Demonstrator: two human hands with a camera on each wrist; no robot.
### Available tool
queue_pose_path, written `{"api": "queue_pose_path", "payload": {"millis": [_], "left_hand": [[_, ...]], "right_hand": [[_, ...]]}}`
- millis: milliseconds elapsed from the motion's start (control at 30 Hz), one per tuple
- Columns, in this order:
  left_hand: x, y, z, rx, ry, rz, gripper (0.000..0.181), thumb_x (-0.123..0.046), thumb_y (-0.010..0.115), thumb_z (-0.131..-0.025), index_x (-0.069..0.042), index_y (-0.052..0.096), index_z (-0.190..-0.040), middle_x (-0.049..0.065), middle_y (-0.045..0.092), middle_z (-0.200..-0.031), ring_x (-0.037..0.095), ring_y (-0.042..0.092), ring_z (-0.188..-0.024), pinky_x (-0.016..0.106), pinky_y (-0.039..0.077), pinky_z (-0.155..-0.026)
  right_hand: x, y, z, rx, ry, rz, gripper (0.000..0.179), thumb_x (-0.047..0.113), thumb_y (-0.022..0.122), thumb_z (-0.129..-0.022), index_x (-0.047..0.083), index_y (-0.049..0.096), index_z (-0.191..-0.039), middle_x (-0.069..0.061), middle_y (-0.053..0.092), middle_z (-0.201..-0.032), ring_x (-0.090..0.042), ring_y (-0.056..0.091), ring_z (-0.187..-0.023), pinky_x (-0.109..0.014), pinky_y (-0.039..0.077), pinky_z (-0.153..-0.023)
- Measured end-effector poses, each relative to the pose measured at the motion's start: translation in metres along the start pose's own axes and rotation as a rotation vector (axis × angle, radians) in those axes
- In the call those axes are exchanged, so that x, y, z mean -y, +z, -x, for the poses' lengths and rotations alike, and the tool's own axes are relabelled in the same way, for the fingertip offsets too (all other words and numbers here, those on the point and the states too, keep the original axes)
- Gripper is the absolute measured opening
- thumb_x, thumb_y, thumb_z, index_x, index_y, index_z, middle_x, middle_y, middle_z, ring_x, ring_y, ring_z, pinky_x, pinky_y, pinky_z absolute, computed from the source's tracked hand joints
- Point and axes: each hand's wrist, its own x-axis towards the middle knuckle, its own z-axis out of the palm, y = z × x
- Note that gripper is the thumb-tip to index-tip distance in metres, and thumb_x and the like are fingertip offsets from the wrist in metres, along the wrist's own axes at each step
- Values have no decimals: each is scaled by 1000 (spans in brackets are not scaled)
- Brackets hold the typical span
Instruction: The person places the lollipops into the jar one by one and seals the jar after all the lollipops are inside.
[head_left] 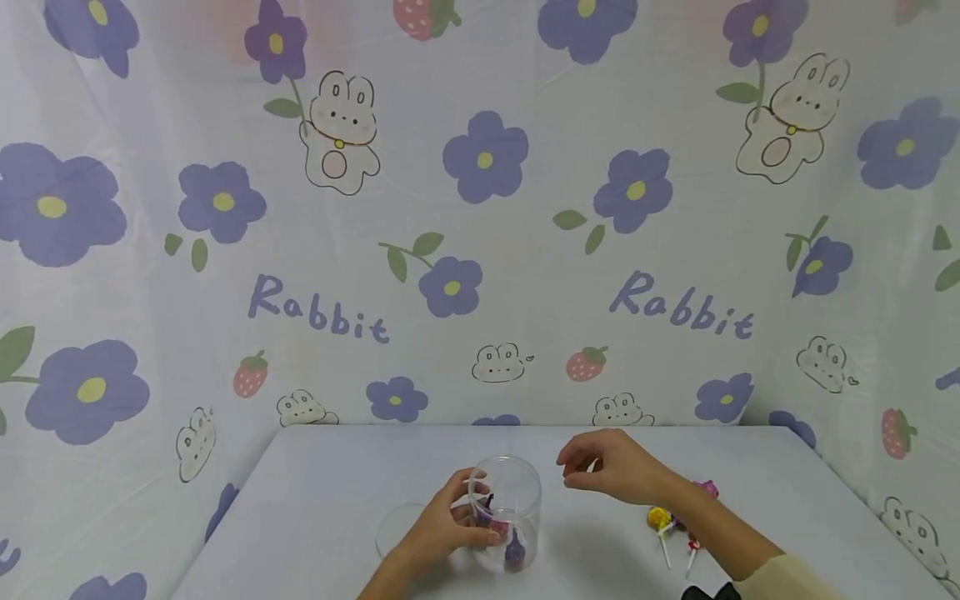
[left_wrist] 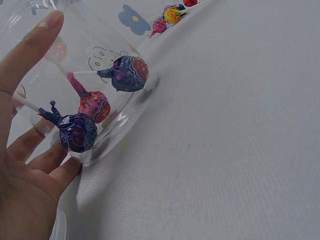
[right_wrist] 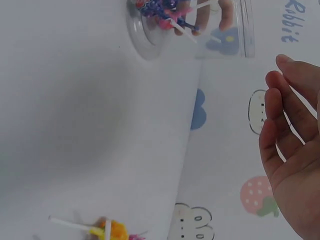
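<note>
My left hand [head_left: 438,529] grips a clear plastic jar [head_left: 521,483], its thumb on the near side and the other fingers round the far side. The jar is open at the top. Inside, near its bottom, lie a pink lollipop [left_wrist: 95,106] and two dark purple ones, a lower lollipop [left_wrist: 78,133] and one with a red patch [left_wrist: 129,74]; their white sticks point upward. My right hand [head_left: 618,467] hangs in the air to the right of the jar, fingers loosely bent and nothing between them.
A clear round lid [head_left: 380,529] lies on the white table [head_left: 300,508], partly behind the left hand. On the right, under the right forearm, is a small pile of wrapped lollipops, with a yellow lollipop [head_left: 659,518] at its left. A patterned curtain [head_left: 525,250] stands behind the table.
</note>
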Motion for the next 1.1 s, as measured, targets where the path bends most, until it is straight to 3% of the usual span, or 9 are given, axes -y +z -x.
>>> {"api": "queue_pose_path", "payload": {"millis": [767, 1100], "left_hand": [[5, 1, -2, -5, 11, 21, 88, -3, 89, -79, -4, 39, -151, 23, 47, -142, 42, 54, -132, 47, 48, -106], [5, 1, -2, -3, 9, 30, 85, -6, 91, -78, -10, 44, -149, 18, 49, -138, 40, 55, -131, 44, 49, -106]], "right_hand": [[-49, -28, 68, -16, 157, -18, 17, 17, 78, -94, 7, 72, -107, 4, 71, -92, -14, 66, -83, -26, 57, -76], [-67, -31, 94, -14, 236, -35, 16, 9, 76, -94, 2, 72, -107, -3, 70, -94, -15, 64, -80, -24, 56, -71]]}}
